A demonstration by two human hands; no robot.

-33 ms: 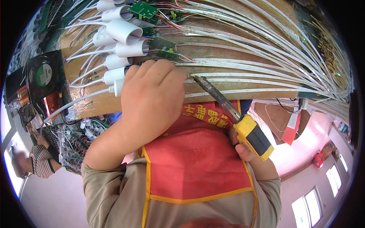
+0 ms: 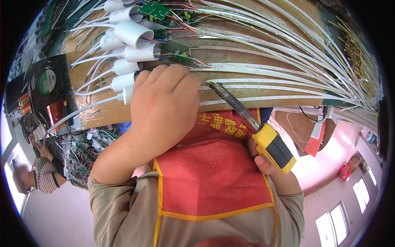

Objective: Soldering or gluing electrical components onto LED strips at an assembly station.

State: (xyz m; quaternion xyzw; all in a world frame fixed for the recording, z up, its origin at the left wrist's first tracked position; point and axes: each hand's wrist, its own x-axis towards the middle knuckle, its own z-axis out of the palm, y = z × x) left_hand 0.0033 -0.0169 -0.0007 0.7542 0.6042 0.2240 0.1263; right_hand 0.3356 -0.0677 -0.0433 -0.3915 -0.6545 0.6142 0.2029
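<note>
My right hand grips a soldering iron by its yellow and black handle. The iron's dark, worn shaft slants up to the left, and its tip meets the end of a white LED strip just beside my left fingers. My left hand is closed over the near edge of the board, knuckles up. Whatever is between its fingers is hidden beneath the hand. Left of it lie white cylindrical caps with cables, joined by thin wires to green circuit boards. Several LED strips fan out to the right.
The work lies on a brown board. A black fan stands at the left, above a heap of caps and circuit boards. Another person is at the far left. A cardboard box sits at the right.
</note>
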